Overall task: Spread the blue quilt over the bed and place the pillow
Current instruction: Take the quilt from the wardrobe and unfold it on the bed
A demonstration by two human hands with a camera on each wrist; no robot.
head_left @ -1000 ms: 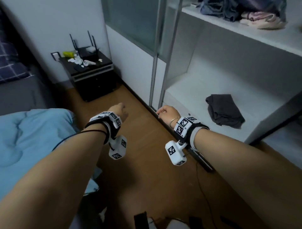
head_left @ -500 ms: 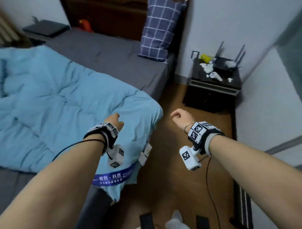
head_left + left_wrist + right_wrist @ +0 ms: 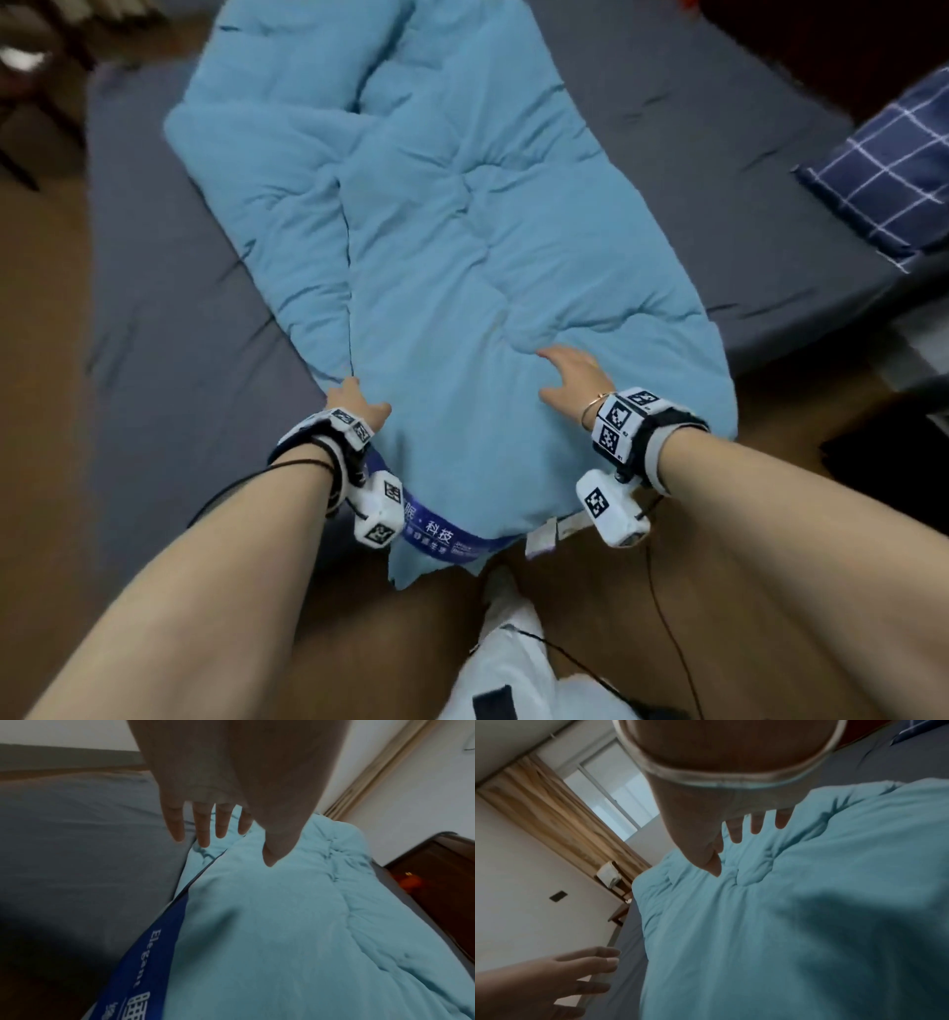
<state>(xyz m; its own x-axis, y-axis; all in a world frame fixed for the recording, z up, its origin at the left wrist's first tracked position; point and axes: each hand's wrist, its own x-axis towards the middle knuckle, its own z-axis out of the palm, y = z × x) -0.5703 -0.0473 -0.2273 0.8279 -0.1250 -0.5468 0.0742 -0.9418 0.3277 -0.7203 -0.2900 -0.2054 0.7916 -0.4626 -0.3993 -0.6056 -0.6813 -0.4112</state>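
The blue quilt (image 3: 452, 216) lies folded lengthwise in a long strip across the grey bed (image 3: 174, 318), its near end hanging over the bed's edge with a dark blue label band (image 3: 441, 534). My left hand (image 3: 354, 403) hovers with straight, spread fingers (image 3: 203, 825) over the quilt's left fold edge (image 3: 282, 923). My right hand (image 3: 570, 377) reaches over the quilt (image 3: 795, 912) near its right side, fingers (image 3: 757, 821) straight and spread. Neither hand holds cloth. The navy checked pillow (image 3: 888, 164) lies at the bed's far right.
Wooden floor (image 3: 41, 360) runs along the bed's left and near sides. A dark wooden headboard (image 3: 442, 874) is past the quilt's far end. Curtains (image 3: 559, 817) and a window (image 3: 613, 787) stand behind. A person's white-clad leg (image 3: 513, 663) and cables are below.
The view has swung from the wardrobe and nightstand to the bed. Both hands went from loosely curled in the air to straight-fingered over the quilt's near end.
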